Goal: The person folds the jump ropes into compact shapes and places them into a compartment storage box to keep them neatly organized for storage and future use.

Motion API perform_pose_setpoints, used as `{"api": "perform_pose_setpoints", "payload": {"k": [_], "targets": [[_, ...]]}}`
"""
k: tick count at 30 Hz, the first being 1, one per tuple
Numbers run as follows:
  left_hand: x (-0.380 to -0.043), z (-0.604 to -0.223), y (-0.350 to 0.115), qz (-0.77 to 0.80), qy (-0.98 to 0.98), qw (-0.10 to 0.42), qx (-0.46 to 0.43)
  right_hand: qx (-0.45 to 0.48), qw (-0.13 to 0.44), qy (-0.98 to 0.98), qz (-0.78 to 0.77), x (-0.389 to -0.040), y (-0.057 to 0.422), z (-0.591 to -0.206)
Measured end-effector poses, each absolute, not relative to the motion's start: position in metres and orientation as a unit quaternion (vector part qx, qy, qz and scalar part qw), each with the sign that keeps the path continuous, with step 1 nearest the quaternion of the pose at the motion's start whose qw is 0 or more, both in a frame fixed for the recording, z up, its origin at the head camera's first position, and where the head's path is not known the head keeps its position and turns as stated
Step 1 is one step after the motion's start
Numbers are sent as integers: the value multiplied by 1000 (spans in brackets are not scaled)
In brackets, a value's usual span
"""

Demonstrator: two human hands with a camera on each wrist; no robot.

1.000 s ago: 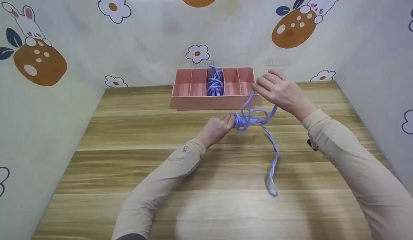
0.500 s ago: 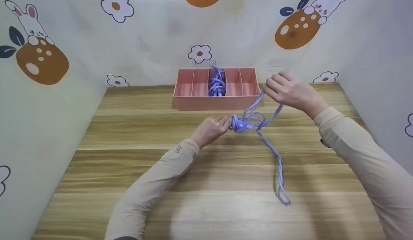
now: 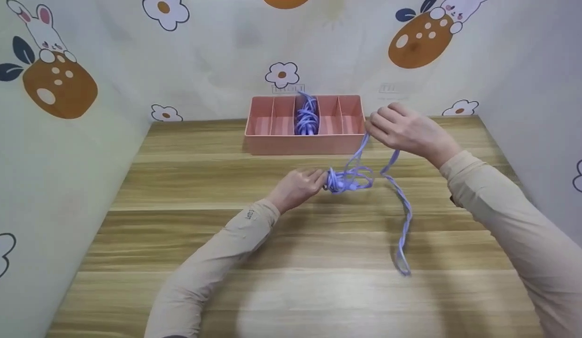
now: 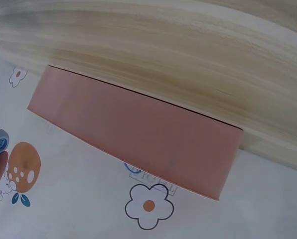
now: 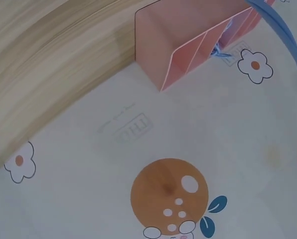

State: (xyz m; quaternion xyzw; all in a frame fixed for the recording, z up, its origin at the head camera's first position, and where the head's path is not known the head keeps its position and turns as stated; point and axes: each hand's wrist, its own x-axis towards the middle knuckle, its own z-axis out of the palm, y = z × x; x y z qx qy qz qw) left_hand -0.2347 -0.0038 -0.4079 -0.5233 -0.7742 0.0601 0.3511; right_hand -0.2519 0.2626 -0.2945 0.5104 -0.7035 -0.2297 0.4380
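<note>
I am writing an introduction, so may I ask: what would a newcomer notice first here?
Probably the violet cord right of the head view's centre: the left hand grips it on one side, and the right hand holds part of it raised. Behind, a pink box stands near the patterned wall, a second cord bundled in its middle.

Wood-grain table point(image 3: 328, 253) in front of me, pale and brown bands running crosswise. Off-white back wall point(image 3: 215, 56), left wall point(image 3: 84, 178), right wall point(image 3: 544, 141) around it. I see printed rabbits point(image 3: 45, 36), orange fruit point(image 3: 72, 96), outlined white flowers point(image 3: 282, 75). Soft glare point(image 3: 314, 300) on the tabletop nearest me.
</note>
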Motion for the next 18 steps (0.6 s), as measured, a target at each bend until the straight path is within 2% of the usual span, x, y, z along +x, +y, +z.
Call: {"api": "perform_pose_setpoints", "payload": {"k": [7, 18], "targets": [[-227, -414, -2, 42, -746, 369, -552, 485, 437, -745, -140, -262, 257, -315], [-220, -413, 2, -52, -680, 437, -587, 380, 302, -854, 186, -265, 247, -364]]}}
